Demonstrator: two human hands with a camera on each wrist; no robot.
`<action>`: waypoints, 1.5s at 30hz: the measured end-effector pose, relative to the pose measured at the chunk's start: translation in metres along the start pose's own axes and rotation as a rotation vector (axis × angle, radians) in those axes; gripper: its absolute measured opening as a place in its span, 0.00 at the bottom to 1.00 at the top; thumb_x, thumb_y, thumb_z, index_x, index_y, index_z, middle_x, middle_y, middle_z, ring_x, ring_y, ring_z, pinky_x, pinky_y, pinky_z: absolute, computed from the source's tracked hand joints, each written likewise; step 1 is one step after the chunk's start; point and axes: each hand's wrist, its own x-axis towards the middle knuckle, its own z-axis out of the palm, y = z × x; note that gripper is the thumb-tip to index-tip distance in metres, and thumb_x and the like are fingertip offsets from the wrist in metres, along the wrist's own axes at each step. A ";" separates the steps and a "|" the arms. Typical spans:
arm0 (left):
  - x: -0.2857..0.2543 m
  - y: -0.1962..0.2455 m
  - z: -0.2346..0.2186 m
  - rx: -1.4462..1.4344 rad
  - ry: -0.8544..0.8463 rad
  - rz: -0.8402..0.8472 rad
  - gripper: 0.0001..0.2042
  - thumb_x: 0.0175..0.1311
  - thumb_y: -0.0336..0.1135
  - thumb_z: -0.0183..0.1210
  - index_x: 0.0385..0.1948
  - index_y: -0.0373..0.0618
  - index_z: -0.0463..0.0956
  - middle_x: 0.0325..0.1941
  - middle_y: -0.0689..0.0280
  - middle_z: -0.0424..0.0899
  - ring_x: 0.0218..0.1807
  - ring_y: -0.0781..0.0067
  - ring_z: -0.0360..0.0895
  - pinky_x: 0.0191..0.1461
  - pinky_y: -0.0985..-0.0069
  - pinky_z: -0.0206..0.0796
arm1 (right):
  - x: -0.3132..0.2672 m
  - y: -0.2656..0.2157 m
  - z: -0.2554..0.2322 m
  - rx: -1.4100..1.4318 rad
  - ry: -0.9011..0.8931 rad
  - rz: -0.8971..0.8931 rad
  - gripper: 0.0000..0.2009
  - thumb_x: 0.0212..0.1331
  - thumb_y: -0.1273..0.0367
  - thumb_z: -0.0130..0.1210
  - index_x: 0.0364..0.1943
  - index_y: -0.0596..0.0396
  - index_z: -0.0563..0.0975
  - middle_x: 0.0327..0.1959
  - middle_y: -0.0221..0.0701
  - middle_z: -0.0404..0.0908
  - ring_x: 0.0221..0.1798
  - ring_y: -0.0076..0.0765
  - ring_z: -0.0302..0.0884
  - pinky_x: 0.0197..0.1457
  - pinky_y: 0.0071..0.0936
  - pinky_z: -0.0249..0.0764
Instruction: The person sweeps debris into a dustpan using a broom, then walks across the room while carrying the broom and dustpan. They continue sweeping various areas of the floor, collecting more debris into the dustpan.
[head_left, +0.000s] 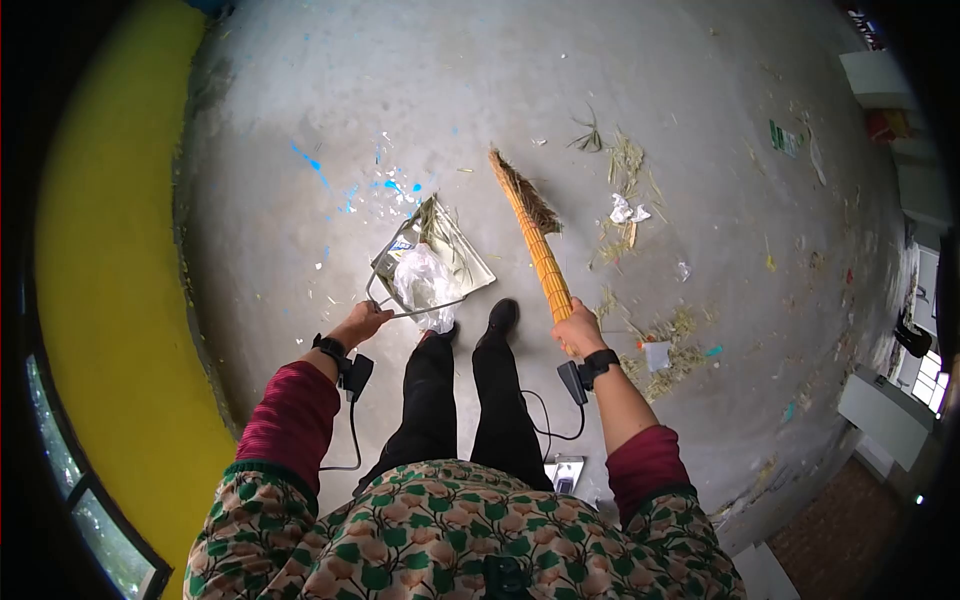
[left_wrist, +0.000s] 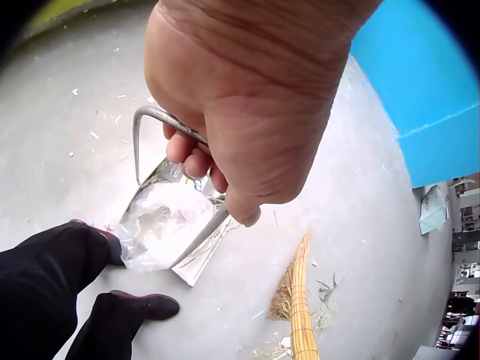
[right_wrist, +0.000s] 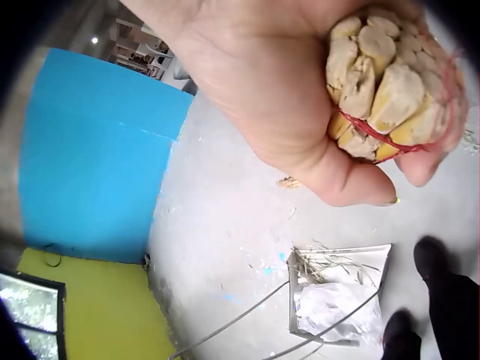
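Note:
My left hand (head_left: 363,322) grips the bent metal rod handle (left_wrist: 154,112) of a dustpan (head_left: 482,270), its fingers curled round the rod. In the pan lie a crumpled clear plastic bag (head_left: 424,278) and dry straw bits (right_wrist: 330,264). My right hand (head_left: 577,328) is wrapped round the upper part of a straw broom (head_left: 540,250). The broom's bound butt end, tied with red string, sticks out of that hand in the right wrist view. Its dark bristle head (head_left: 530,200) points forward, to the right of the pan.
Straw litter (head_left: 675,335) and crumpled white paper (head_left: 625,210) are scattered on the grey floor to the right. Blue paint spots (head_left: 395,186) mark the floor beyond the pan. A yellow wall (head_left: 110,240) runs along the left. My shoes (head_left: 504,316) stand just behind the pan.

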 end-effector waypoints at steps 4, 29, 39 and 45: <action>0.004 -0.005 0.002 0.001 0.020 0.015 0.19 0.45 0.46 0.54 0.22 0.33 0.69 0.20 0.61 0.71 0.25 0.72 0.66 0.28 0.74 0.59 | 0.007 -0.009 0.079 -0.322 0.068 0.006 0.23 0.30 0.76 0.51 0.39 0.60 0.64 0.29 0.42 0.74 0.30 0.44 0.74 0.29 0.30 0.71; 0.072 -0.094 0.015 0.474 0.151 0.271 0.15 0.37 0.23 0.54 0.32 0.49 0.69 0.29 0.63 0.75 0.38 0.69 0.72 0.37 0.80 0.64 | 0.019 -0.029 0.021 -0.476 0.238 -0.171 0.21 0.45 0.68 0.44 0.48 0.56 0.59 0.36 0.42 0.72 0.40 0.43 0.71 0.42 0.32 0.68; 0.075 -0.014 0.002 0.155 0.463 0.130 0.07 0.39 0.29 0.53 0.24 0.49 0.74 0.25 0.62 0.76 0.31 0.68 0.73 0.35 0.76 0.63 | -0.041 0.033 -0.019 -0.352 -0.218 -0.281 0.19 0.25 0.73 0.53 0.30 0.54 0.65 0.17 0.35 0.73 0.19 0.37 0.72 0.21 0.31 0.66; 0.078 0.016 -0.044 0.292 0.451 0.122 0.05 0.40 0.28 0.52 0.19 0.53 0.72 0.21 0.66 0.75 0.30 0.67 0.74 0.30 0.76 0.65 | -0.032 0.044 -0.091 0.007 -0.155 -0.257 0.37 0.25 0.74 0.54 0.51 0.52 0.58 0.19 0.33 0.73 0.15 0.27 0.69 0.17 0.23 0.66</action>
